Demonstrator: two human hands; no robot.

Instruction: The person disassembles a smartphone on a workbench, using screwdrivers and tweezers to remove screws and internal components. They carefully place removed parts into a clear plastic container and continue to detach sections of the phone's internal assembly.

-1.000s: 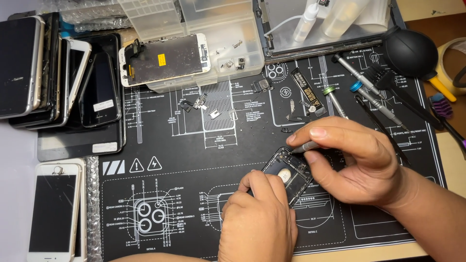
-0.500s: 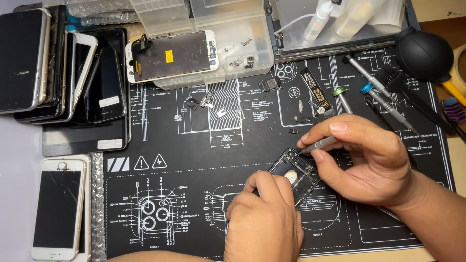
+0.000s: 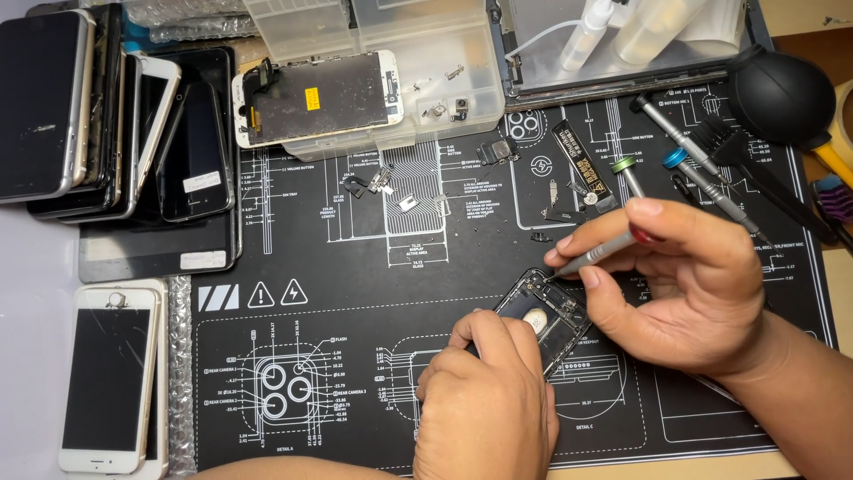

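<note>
Okay, head view only. Left hand (image 3: 484, 404) sits at 6 o'clock, fingers curled down onto the near end of an opened phone body (image 3: 544, 320) lying on the black repair mat (image 3: 355, 267), likely pinning it so it won't slide; fingers closed on it, though the contact itself is hidden under the knuckles. Right hand (image 3: 684, 276) at 3 o'clock pinches a thin screwdriver (image 3: 597, 255) between thumb and fingertips, pen-style, tip touching the phone body's top edge, probably for fine control on a small screw. Fingers tight together on the shaft.

Around the mat: stack of dark phones (image 3: 107, 107) at 10 o'clock, white phone (image 3: 111, 387) at 8 o'clock, a detached screen (image 3: 315, 96) lying on clear plastic boxes (image 3: 426, 53) at 12 o'clock. Loose small parts (image 3: 409, 203) lie near the mat's centre-top. Two spare screwdrivers (image 3: 702, 182) and a black rubber blower (image 3: 780, 84) at 2 o'clock, within reach of the right hand.
</note>
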